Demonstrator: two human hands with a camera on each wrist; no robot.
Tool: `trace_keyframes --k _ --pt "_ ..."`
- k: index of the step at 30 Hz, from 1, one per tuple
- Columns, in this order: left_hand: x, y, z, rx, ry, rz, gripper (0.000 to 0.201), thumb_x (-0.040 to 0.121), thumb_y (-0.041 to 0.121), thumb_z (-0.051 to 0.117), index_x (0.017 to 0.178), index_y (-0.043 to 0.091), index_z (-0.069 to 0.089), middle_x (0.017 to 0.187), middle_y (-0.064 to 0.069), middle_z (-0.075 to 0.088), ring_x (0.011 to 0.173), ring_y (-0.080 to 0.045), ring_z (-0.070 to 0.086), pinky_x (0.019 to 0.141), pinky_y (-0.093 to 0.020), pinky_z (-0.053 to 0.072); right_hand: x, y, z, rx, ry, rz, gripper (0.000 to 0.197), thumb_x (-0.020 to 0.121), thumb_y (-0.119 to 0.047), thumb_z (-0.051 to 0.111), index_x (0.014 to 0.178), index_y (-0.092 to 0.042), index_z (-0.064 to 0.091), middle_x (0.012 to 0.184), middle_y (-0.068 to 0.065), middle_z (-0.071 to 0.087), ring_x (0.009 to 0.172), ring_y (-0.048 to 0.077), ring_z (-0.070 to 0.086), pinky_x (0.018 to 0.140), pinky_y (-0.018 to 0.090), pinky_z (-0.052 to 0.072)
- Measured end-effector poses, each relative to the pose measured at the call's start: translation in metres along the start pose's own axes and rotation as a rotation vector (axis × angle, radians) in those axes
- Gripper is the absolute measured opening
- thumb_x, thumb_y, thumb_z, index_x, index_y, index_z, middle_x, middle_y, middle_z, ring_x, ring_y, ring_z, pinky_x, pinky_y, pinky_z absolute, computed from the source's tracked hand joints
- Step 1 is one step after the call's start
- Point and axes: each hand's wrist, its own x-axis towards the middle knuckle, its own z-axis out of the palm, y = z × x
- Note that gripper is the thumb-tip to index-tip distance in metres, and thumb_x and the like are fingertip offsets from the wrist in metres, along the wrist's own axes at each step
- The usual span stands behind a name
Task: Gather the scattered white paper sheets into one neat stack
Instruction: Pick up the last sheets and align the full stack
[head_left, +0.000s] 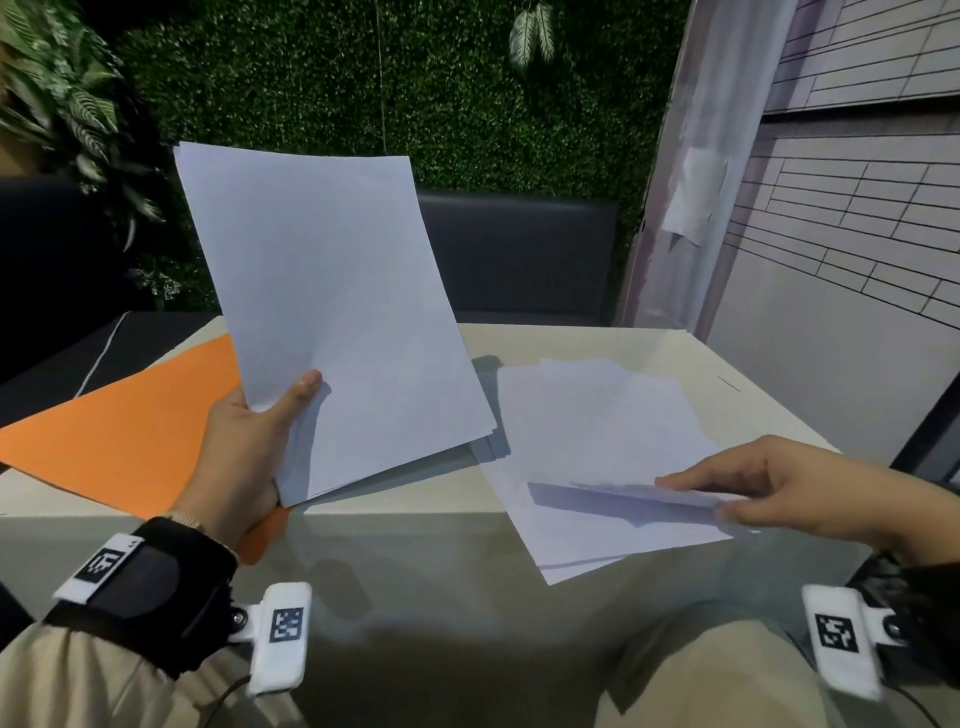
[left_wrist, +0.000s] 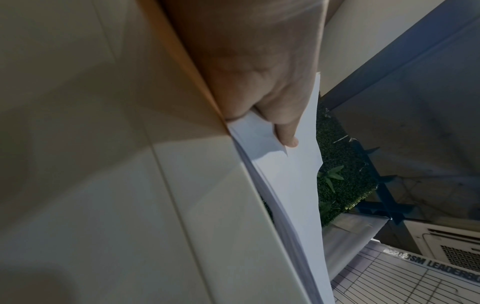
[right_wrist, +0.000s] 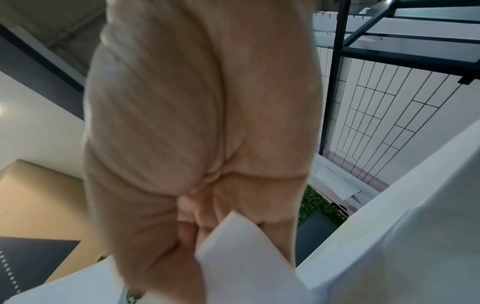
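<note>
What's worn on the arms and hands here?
Both hands, left and right, are bare, no gloves. Each wrist carries a black strap with a white camera module bearing a square black-and-white marker; the right one matches. The left strap has a second marker tag. A thin cable trails from the left module. Sleeves are beige.

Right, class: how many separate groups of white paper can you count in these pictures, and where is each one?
2. One stack is held up by the left hand above the orange sheet. One loose pile lies on the table; the right hand lifts its top sheet. Sheets beneath may be hidden.
</note>
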Motion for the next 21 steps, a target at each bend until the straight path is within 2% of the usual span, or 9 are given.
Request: trace_keyframes --k 2,4,7,10,13,15,18,21 --pt "0.0 0.0 0.0 -0.009 0.004 -0.001 0.036 0.103 0.021 0.074 0.138 0.011 0.073 0.136 -0.002 0.079 0.129 -0.022 0.073 0.116 -0.045 0.053 0.002 -0.005 0.002 -0.156 0.116 0.003 0.053 0.103 -0.008 0.059 0.115 -0.057 0.074 0.116 -0.024 0.077 0.11 0.002 0.071 0.103 0.032 0.055" --pt "-0.001 0.001 0.0 -0.013 -0.002 0.002 0.036 0.104 0.021 0.073 0.139 0.012 0.072 0.136 -0.001 0.078 0.128 -0.02 0.073 0.115 -0.042 0.053 0.005 -0.01 0.006 -0.269 0.217 0.005 0.035 0.104 -0.024 0.06 0.105 -0.055 0.076 0.102 -0.026 0.078 0.096 0.002 0.072 0.092 0.035 0.058" --pt "-0.001 0.001 0.0 -0.013 -0.018 0.014 0.036 0.104 0.021 0.073 0.139 0.013 0.072 0.136 0.001 0.078 0.128 -0.016 0.073 0.113 -0.037 0.052 0.011 -0.02 0.021 -0.39 0.31 -0.009 0.014 0.099 -0.044 0.064 0.097 -0.051 0.076 0.094 -0.032 0.074 0.089 -0.004 0.068 0.083 0.029 0.057" --pt "0.0 0.001 0.0 -0.017 -0.019 0.007 0.036 0.104 0.021 0.073 0.139 0.013 0.073 0.137 0.0 0.078 0.129 -0.018 0.072 0.115 -0.039 0.052 0.021 -0.033 0.038 -0.505 0.426 0.015 0.014 0.1 -0.045 0.06 0.098 -0.052 0.072 0.096 -0.029 0.073 0.088 0.002 0.066 0.078 0.027 0.056" --pt "-0.001 0.001 -0.001 -0.001 -0.014 0.0 0.034 0.104 0.021 0.073 0.137 0.014 0.073 0.135 0.001 0.079 0.128 -0.02 0.073 0.115 -0.041 0.052 0.038 -0.041 0.05 -0.612 0.474 0.059 0.021 0.101 -0.036 0.054 0.103 -0.043 0.073 0.1 -0.017 0.077 0.087 0.012 0.067 0.076 0.033 0.058" --pt "-0.001 0.002 0.0 -0.003 -0.018 0.001 0.034 0.104 0.021 0.073 0.137 0.014 0.073 0.135 0.002 0.079 0.129 -0.019 0.072 0.115 -0.04 0.052 0.041 -0.05 0.048 -0.58 0.559 0.028 0.026 0.102 -0.029 0.055 0.107 -0.042 0.076 0.11 -0.012 0.08 0.093 0.017 0.071 0.083 0.034 0.06" --pt "0.0 0.002 -0.001 -0.015 -0.013 0.008 0.034 0.104 0.02 0.073 0.138 0.014 0.073 0.135 0.002 0.079 0.127 -0.018 0.073 0.114 -0.04 0.053 0.027 -0.063 0.047 -0.425 0.664 -0.107 0.034 0.103 -0.021 0.064 0.128 -0.04 0.075 0.132 -0.017 0.072 0.118 0.012 0.069 0.108 0.035 0.052" --pt "0.001 0.0 -0.001 -0.016 -0.005 0.018 0.036 0.104 0.021 0.073 0.139 0.012 0.072 0.137 0.0 0.078 0.13 -0.02 0.072 0.116 -0.043 0.052 0.013 -0.056 0.064 -0.366 0.542 -0.204 0.047 0.098 -0.01 0.069 0.126 -0.048 0.073 0.135 -0.024 0.069 0.126 0.007 0.066 0.119 0.037 0.046"
